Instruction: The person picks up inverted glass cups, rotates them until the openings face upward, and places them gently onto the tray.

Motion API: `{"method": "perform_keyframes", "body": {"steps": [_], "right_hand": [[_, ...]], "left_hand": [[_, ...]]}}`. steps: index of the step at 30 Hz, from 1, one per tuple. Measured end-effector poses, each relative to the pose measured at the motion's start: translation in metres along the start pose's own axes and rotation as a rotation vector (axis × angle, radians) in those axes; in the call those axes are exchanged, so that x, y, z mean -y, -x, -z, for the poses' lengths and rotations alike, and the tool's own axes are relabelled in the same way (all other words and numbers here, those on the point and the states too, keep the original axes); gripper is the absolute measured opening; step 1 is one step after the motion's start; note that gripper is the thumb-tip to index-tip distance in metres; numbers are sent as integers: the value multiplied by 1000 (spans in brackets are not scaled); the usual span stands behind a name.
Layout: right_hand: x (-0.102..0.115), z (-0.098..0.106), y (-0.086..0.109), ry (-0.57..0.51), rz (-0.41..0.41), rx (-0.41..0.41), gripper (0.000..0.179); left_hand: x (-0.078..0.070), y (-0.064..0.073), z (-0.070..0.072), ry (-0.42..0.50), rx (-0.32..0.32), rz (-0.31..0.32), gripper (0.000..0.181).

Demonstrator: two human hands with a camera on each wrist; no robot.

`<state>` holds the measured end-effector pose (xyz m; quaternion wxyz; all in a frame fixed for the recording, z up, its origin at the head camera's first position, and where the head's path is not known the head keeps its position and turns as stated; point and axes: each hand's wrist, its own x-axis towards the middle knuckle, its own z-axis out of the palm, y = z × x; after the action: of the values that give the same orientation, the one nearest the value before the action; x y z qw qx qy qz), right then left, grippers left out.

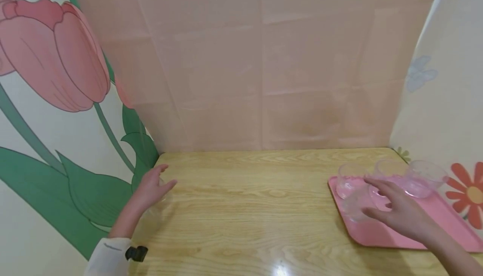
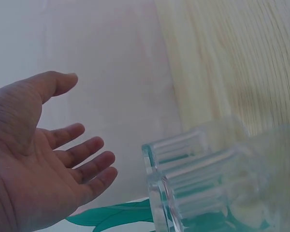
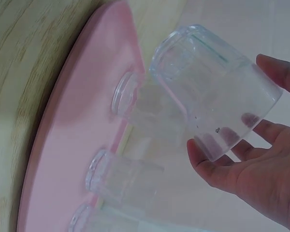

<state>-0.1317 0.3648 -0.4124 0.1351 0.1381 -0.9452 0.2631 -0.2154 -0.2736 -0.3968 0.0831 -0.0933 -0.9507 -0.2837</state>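
My right hand [image 1: 403,215] holds a clear plastic cup [image 3: 222,92] near its wide end, with fingers and thumb around it. The cup is tilted, its thick base turned toward the pink tray [image 1: 441,230]. Three similar clear cups stand along the tray's far side, among them a cup [image 1: 349,179] at the left and a cup [image 1: 424,179] at the right. Over the table's left side, my left hand [image 2: 53,159] is empty, its fingers spread and relaxed. Close to it are two clear cups [image 2: 198,150], their thick ends pointing away from the table.
A wood-grain table [image 1: 245,213] lies between the hands. Behind it hangs a creased pinkish sheet [image 1: 260,66]. On the left rises a panel with a painted tulip [image 1: 64,58]; on the right, a pale panel [image 1: 453,100] with a red flower borders the tray.
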Motion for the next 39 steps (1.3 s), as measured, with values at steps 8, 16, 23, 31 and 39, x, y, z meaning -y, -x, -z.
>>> {"method": "perform_keyframes", "body": {"steps": [8,16,23,31,39], "right_hand": [[-14,7,4,17,-26,25,81],[-29,11,8,46,-74,52,84],[-42,12,11,87,-68,19,83],[-53,18,13,123,-98,33,84],[-68,20,13,169,-59,-12,80]], "left_hand": [[12,-1,1,-42,-13,11,64],[20,-3,1,-73,-6,56,64],[25,-7,3,-94,3,75,66],[29,-8,5,-97,28,103,68],[30,-9,7,-91,59,133,71]]}}
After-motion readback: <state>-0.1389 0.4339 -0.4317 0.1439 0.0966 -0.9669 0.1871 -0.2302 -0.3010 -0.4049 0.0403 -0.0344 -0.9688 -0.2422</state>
